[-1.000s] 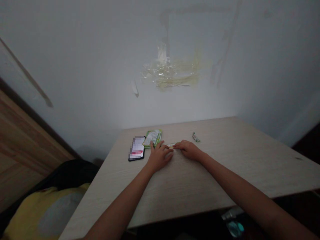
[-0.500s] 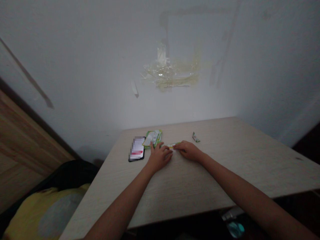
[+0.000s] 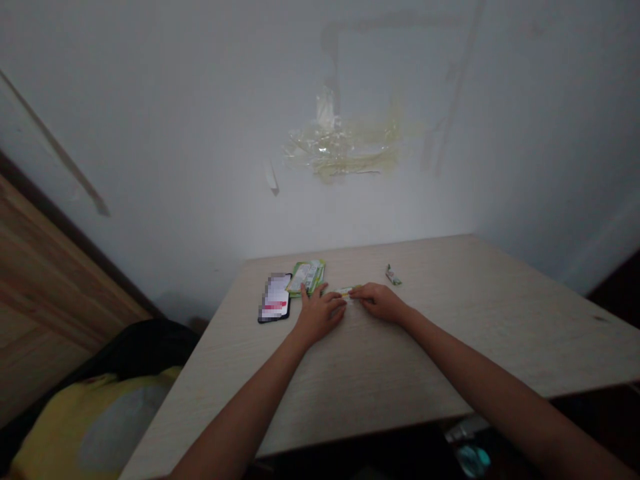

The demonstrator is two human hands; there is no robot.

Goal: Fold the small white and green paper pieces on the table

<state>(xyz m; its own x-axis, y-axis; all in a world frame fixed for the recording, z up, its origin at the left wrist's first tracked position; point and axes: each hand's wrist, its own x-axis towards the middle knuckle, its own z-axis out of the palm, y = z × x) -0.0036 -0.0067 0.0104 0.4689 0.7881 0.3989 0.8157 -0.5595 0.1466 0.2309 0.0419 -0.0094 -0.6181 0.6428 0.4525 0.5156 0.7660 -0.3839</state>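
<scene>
Between my two hands lies a small, flat green, yellow and white wrapper (image 3: 345,291), partly hidden by my fingers. My left hand (image 3: 319,316) rests on the table with its outer fingers spread; its thumb and forefinger close in at the wrapper's left end. Fingertips of my right hand (image 3: 383,303) are pinched together on the right end. Just beyond my left fingers is a pile of green and white packets (image 3: 306,277), near the fingertips. A phone (image 3: 275,298) with its screen lit lies left of the packets. Past my right hand sits a small crumpled wrapper (image 3: 393,275).
The light wooden table (image 3: 380,380) meets a wall (image 3: 200,133) that bears peeling clear tape (image 3: 340,150). Left of the table are a yellow and grey cushion-like item (image 3: 95,420) and a wooden panel (image 3: 45,267). Under the front edge shows a teal-topped object (image 3: 474,459).
The view has shifted very slightly. Both hands stay at the wrapper in nearly the same pose, and the other things on the table have not moved.
</scene>
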